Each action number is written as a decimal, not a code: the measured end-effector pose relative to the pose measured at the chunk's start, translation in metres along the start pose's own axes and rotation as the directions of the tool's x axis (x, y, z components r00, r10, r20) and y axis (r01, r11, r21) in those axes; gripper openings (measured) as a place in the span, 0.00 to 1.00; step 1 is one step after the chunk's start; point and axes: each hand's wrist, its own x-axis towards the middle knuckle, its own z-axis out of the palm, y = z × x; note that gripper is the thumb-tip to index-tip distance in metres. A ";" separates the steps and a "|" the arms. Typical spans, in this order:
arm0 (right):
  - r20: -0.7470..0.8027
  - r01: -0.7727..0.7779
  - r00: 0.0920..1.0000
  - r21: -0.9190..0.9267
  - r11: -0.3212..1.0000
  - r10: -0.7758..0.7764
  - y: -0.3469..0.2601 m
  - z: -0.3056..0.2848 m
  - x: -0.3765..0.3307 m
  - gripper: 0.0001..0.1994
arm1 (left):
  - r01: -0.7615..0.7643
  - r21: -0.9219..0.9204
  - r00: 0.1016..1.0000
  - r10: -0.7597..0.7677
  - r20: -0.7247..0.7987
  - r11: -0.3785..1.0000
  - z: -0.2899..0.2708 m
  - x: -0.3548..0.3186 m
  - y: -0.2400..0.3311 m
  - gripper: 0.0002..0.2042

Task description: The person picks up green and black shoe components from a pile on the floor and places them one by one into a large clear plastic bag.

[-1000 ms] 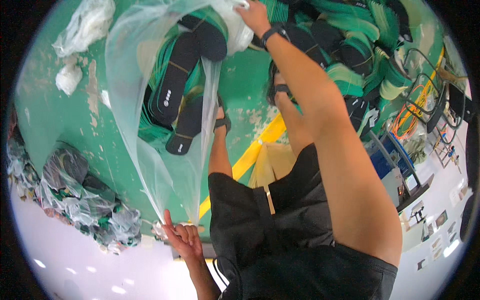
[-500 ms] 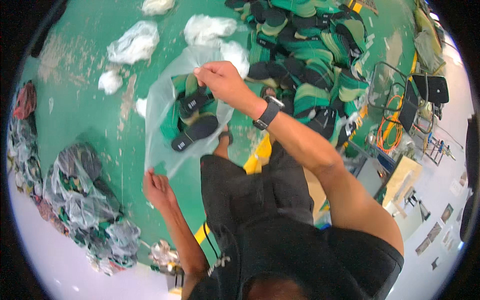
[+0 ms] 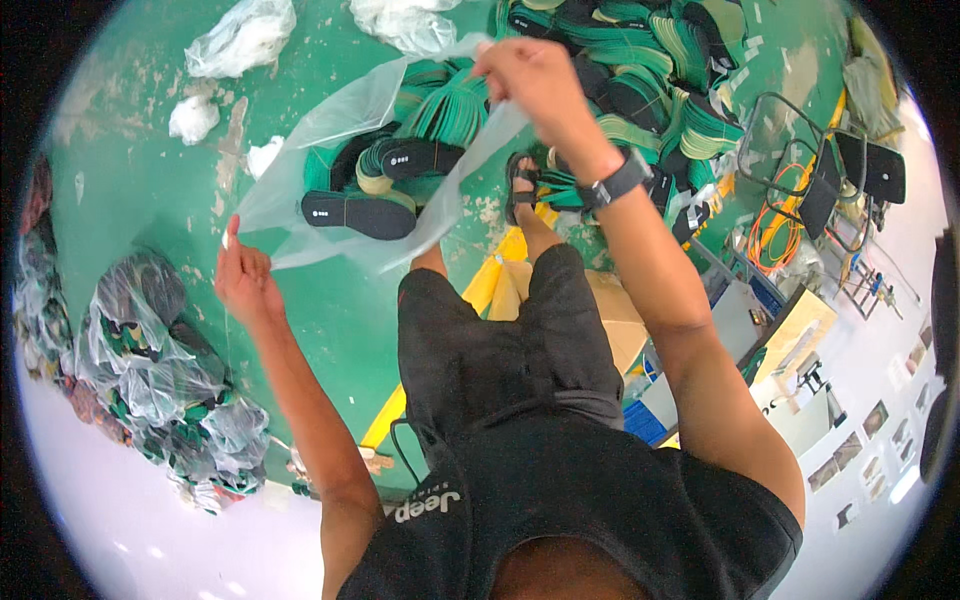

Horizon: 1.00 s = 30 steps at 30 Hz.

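Observation:
A clear plastic bag [image 3: 345,112] is stretched wide between my two hands. My left hand [image 3: 247,275] pinches its lower left edge, and my right hand [image 3: 538,85] grips the upper right edge, fingers closed. Within the outline of the bag show bundled shoe insoles [image 3: 358,214], black on top with green and tan layers. Whether these lie inside the bag or on the floor behind it, I cannot tell. Beyond my right hand a large heap of similar green and black insoles [image 3: 640,85] covers the floor.
Crumpled clear bags [image 3: 240,38] and a small white one [image 3: 193,120] lie on the green floor. Filled plastic bags [image 3: 160,370] are piled at the left. To the right are a black metal-framed chair [image 3: 825,170], an orange coiled cable [image 3: 775,235] and a cardboard box [image 3: 612,315].
My hands have moved farther apart, the left one leftward and up, the right one rightward and up. The bag is pulled wider between them. The whole view has shifted slightly.

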 end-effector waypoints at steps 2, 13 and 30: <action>-0.105 0.033 0.994 0.068 0.997 -0.026 0.014 -0.028 0.005 0.15 | 0.046 -0.028 0.999 -0.046 -0.026 0.999 0.004 -0.002 0.001 0.16; 0.597 0.380 0.801 -0.564 0.733 0.043 0.109 0.136 0.004 0.11 | 0.188 -0.115 0.982 -0.188 0.015 0.975 -0.001 -0.024 -0.015 0.20; 0.565 0.419 0.790 -0.782 0.461 0.240 0.288 0.140 -0.012 0.25 | 0.284 -0.157 0.949 -0.255 0.183 0.946 0.003 -0.008 -0.033 0.21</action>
